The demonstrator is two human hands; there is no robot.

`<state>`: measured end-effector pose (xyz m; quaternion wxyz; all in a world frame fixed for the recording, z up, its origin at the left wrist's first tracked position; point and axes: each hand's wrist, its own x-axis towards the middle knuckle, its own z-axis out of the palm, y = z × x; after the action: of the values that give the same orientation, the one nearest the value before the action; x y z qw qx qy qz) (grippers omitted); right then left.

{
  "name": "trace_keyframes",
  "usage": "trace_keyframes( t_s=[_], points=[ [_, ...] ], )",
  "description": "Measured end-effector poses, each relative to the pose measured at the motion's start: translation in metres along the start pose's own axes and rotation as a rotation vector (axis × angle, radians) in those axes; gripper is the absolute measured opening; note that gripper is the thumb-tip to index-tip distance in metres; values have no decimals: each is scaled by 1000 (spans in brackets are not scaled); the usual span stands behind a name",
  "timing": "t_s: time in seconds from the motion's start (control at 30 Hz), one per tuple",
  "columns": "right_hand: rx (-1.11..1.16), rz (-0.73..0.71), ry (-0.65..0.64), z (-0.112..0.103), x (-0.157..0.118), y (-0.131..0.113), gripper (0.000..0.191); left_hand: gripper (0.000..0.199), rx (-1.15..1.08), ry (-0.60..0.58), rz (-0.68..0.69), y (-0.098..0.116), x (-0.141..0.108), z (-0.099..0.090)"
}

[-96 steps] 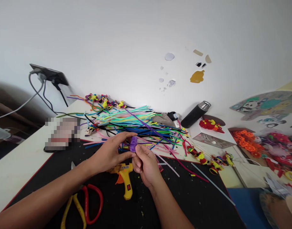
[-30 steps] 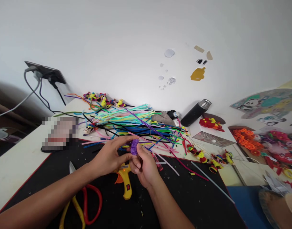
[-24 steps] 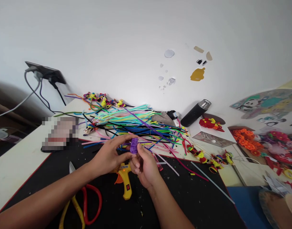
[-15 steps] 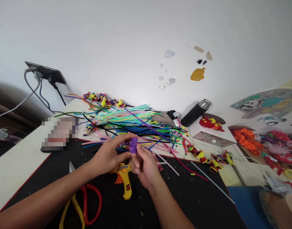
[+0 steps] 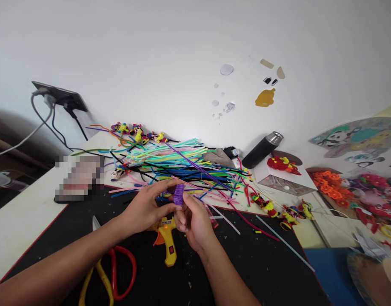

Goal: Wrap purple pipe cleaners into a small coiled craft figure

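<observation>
A small purple fuzzy piece, seemingly coiled pipe cleaner (image 5: 178, 194), is held upright between my two hands above the black mat (image 5: 150, 272). My left hand (image 5: 147, 208) pinches it from the left, thumb below and index finger along the top. From the right, my right hand (image 5: 197, 219) grips its lower edge with thumb and curled fingers. Under the hands lies a yellow glue gun (image 5: 169, 246), its front part hidden and a small orange light showing. Scissors (image 5: 114, 272) with one red and one yellow handle rest by my left forearm.
Loose pipe cleaners (image 5: 182, 163) in many colours are heaped behind the hands. Small yellow-and-red figures (image 5: 291, 216) stand at the right, more at the back left. A black flask (image 5: 262, 149) leans near a white box (image 5: 286, 182). A blurred-out flat object (image 5: 78, 178) lies left.
Almost nothing differs. Both hands keep the purple piece in the same place, and the view has shifted very slightly.
</observation>
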<state>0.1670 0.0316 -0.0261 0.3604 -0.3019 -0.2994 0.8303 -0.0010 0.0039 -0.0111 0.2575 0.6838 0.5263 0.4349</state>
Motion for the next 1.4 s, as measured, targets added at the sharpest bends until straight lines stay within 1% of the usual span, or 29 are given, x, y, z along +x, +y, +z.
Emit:
trace_keyframes(
  t_s=[0.27, 0.5, 0.6, 0.83, 1.1, 1.4],
  points=[
    [-9, -15, 37, 0, 1, 3, 44, 45, 94, -2, 21, -1, -1, 1],
    [19, -4, -30, -1, 0, 3, 47, 52, -87, -4, -46, 0, 0, 0],
    [27, -8, -44, -1, -1, 2, 47, 53, -134, -2, -54, 0, 1, 0],
    [26, 15, -32, 0, 0, 0, 46, 52, -100, -4, -53, 0, 1, 0],
    [25, 12, -38, 1, -1, -1, 43, 54, -140, -5, -117, 1, 1, -1],
    [24, 15, -37, 3, -2, -3, 43, 50, -77, -19, -105, 4, 2, -1]
  ],
)
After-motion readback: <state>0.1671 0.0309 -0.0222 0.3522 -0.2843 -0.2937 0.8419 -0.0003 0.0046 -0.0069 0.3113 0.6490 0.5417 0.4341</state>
